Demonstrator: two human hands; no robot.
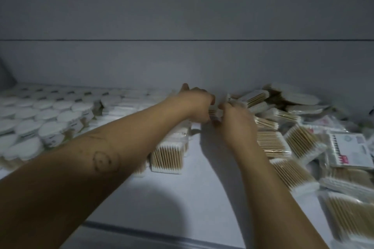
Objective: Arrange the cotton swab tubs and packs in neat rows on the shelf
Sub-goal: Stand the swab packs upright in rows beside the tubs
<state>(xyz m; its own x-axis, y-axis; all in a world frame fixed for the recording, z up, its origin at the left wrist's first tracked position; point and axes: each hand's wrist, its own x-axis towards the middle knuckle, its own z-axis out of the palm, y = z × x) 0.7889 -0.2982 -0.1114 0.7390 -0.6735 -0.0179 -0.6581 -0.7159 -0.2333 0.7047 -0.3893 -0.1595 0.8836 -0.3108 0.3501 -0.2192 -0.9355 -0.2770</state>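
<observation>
— What did the head camera show of the hands?

— Both arms reached deep over the white shelf (202,184), and the hands met close to the grey back wall (182,62). The left hand (195,105) had its fingers curled. The right hand (237,120) curled its own fingers toward it. Between them they pinched one swab pack (215,111) (blur hid its outline, so only a strip of pale sticks showed).

— Where was that pack, then?

— At the far end of the row of packs (169,154), which ran down the middle of the shelf toward the back wall, one pack behind another. Whether the held pack touched the shelf, I could not tell.

— And the tubs?

— The tubs (46,117) filled the left side. They were round, white-lidded, and set in close rows with their sides touching.

— What lay on the right?

— A loose heap of packs (283,143), tilted at all angles and overlapping, just beside the right forearm. A printed pack (350,147) lay on top of the heap near the right edge.
</observation>
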